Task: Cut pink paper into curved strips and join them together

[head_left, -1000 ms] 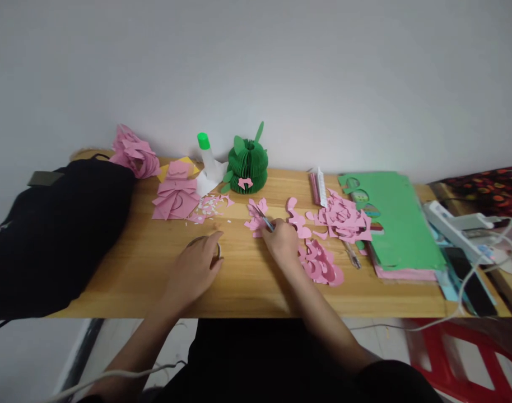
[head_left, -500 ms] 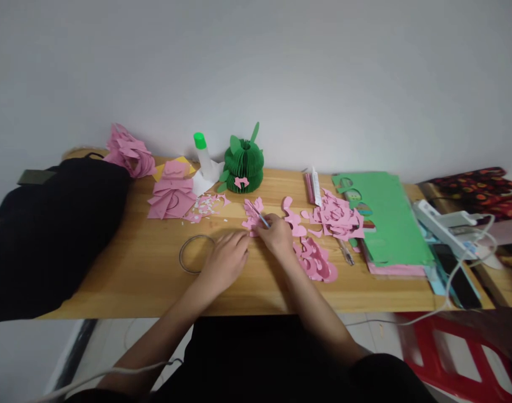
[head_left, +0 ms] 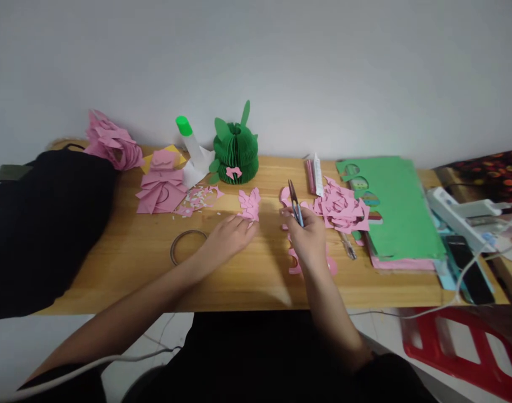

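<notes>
My left hand (head_left: 228, 239) rests low over the wood, its fingers together on the lower edge of a layered pink paper flower (head_left: 250, 204). Between the thumb and fingers of my right hand (head_left: 307, 232) is a pair of tweezers (head_left: 296, 204) with dark points and a bluish body. The points are apart, face away from me, and hold nothing I can see. Behind my right hand, pink paper cut-outs (head_left: 296, 263) lie partly hidden. A green honeycomb paper ball (head_left: 237, 148) with leaves and a small pink flower stands at the back.
To the left are a black bag (head_left: 50, 224), a metal ring (head_left: 174, 249), pink paper sheets (head_left: 161, 190), paper scraps (head_left: 197, 198) and a green-capped bottle (head_left: 191, 140). On the right lie pink offcuts (head_left: 344, 207), green sheets (head_left: 396, 212), a power strip (head_left: 461, 218) and a phone (head_left: 470, 268).
My right hand has lifted the tweezers off the pink paper flower and moved right, over the cut-outs. The left hand stays by the flower. The whole view has shifted slightly.
</notes>
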A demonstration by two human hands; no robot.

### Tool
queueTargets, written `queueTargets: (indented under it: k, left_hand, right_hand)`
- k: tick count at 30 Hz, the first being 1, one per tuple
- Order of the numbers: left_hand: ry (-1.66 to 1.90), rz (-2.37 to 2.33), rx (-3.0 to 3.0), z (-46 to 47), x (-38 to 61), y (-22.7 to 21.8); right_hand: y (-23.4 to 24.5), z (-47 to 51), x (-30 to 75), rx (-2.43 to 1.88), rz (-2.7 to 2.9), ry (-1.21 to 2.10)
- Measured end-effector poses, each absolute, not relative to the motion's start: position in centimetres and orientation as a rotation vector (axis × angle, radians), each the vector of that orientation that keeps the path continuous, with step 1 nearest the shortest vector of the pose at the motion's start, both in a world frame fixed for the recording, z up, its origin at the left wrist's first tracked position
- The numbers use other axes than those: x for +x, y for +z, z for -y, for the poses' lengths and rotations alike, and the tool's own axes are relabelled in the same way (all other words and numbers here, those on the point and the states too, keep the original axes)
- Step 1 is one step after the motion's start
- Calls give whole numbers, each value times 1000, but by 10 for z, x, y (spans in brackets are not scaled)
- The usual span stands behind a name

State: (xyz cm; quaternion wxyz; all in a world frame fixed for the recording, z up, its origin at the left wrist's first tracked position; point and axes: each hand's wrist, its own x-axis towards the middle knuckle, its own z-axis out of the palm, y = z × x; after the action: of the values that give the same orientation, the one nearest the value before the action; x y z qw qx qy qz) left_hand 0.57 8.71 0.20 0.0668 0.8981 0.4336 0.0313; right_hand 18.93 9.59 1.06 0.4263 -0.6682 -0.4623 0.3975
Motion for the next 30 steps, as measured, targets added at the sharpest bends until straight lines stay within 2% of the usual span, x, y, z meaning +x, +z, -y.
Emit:
queueTargets:
  k: [10, 22, 26, 30]
  left_hand:
    - [511, -1488, 2512, -68, -11, 3]
    - [369, -1298, 2331, -13, 3, -3]
    - [638, -1277, 2030, -11, 1, 1]
    - [905, -1120, 1456, -16, 1, 9]
  right_hand:
    - [10, -83, 204, -1636, 1059, 1053]
    - [5, -51, 207, -1670, 1156, 1170]
    - [6, -42, 203, -1622, 1124, 1267]
    - [15, -36, 197, -1532, 1196, 1362]
